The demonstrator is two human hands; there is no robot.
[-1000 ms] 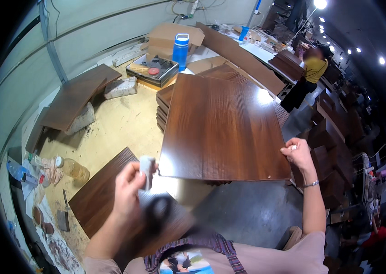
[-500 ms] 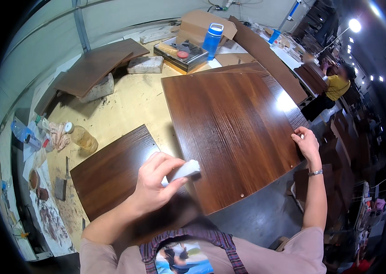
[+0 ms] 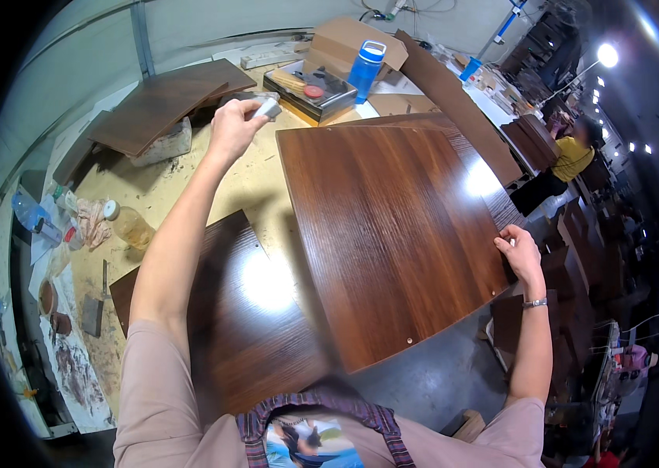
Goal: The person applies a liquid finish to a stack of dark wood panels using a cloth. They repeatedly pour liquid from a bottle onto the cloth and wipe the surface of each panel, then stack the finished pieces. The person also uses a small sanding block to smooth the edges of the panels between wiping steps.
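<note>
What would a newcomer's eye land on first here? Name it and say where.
First, the large, glossy dark-brown board in the middle, with the right hand at its right edge. Next, the left hand, stretched forward to the board's upper left, gripping a small pale block. Then the bright blue bottle beyond the board.

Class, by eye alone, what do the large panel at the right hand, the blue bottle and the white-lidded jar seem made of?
Large panel: wood or wood-look board, glossy; grain streaks and a bright glare show.
Blue bottle: likely smooth plastic; its body looks slightly see-through.
White-lidded jar: glass or plastic, unclear which; it looks see-through and amber-toned.
</note>
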